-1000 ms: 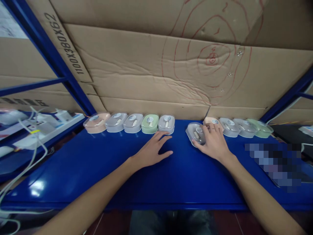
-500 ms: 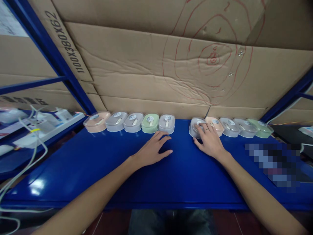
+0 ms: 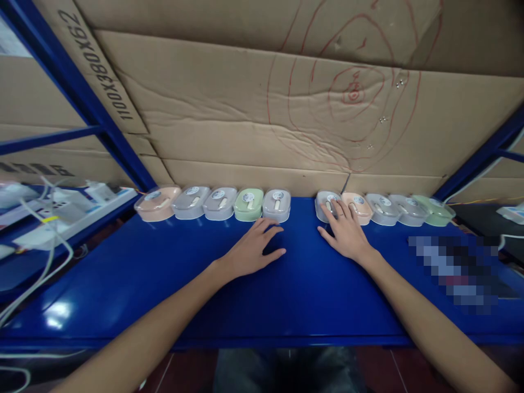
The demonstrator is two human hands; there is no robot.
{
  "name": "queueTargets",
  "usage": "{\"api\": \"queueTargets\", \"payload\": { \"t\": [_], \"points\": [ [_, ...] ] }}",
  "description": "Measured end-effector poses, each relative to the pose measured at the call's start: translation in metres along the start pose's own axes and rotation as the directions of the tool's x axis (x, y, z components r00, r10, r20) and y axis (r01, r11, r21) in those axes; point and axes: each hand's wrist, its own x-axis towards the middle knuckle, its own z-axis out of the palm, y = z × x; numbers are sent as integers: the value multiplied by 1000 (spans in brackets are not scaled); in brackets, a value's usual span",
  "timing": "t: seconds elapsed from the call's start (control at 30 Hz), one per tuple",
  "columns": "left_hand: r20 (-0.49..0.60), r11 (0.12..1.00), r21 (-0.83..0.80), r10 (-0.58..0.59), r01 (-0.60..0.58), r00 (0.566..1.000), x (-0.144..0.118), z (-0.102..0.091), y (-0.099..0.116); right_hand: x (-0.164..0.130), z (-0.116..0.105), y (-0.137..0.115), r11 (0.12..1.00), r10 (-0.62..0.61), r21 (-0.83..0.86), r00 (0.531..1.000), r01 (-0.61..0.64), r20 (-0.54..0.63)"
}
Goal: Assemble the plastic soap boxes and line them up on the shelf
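Plastic boxes with clear lids, each with a round sticker and a white clip, stand in two groups along the back of the table. My right hand [image 3: 347, 234] has its fingers spread over the near side of a grey box [image 3: 326, 200], the leftmost of the right group. Its thumb is out in front, apart from that box; whether the fingertips touch the lid I cannot tell. My left hand [image 3: 250, 248] hovers with fingers apart, just in front of another grey box [image 3: 277, 207] and a green box [image 3: 248, 206]. Nothing is in it.
A cardboard sheet [image 3: 213, 109] with red rings drawn on it backs the blue table [image 3: 286, 295]. Beside the right hand's box sits a peach box [image 3: 360, 212]. White cables and a power strip [image 3: 110, 204] lie at left; a blurred-out item [image 3: 454, 273] is at right.
The grey box under my right hand has shifted slightly back, nearer in line with its neighbours. My right thumb has come away from its front. My left hand has hardly moved.
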Motion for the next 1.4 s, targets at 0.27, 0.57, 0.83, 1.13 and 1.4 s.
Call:
{"api": "queueTargets", "payload": {
  "t": [0.27, 0.57, 0.83, 1.13, 1.4],
  "points": [
    [-64, 999, 24, -25, 27, 998, 2, 2, -5, -1, 4, -1, 1000, 5, 29, 1000, -4, -23],
    [-342, 982, 138, -75, 129, 937, 3, 5, -14, -2, 3, -8, 994, -3, 106, 997, 11, -77],
    [-361, 977, 176, -48, 119, 931, 5, 4, -14, 3, -7, -63, 893, -308, 310, 945, 326, -107],
    [-391, 979, 167, -43, 117, 919, 6, -3, -17, 37, 1, -90, 860, -378, 347, 924, 374, -59],
    [-410, 982, 173, -3, 81, 912, 6, -6, -15, 10, -25, -81, 909, -179, 343, 965, 237, -194]
  ]
}}
